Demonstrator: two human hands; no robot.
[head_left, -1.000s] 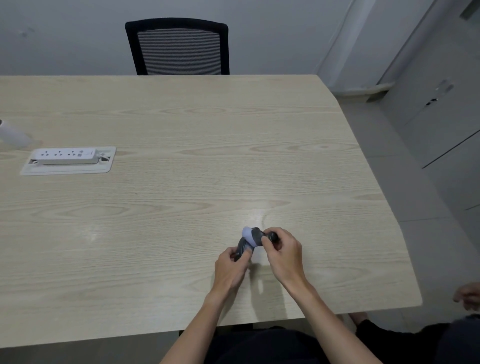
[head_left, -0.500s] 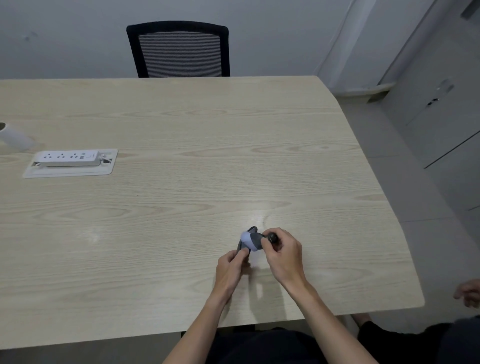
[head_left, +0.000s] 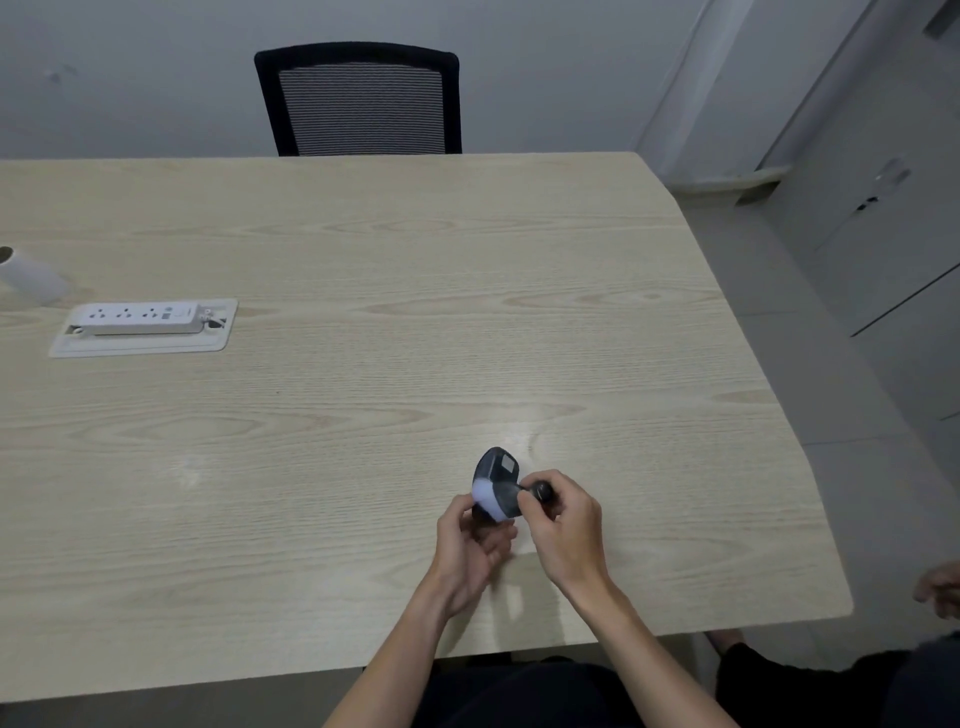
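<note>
Over the table, near its front edge, the left hand and right hand are held close together. A dark grey object with a pale end is gripped by the left, and a small black piece beside it is pinched by the right.
</note>
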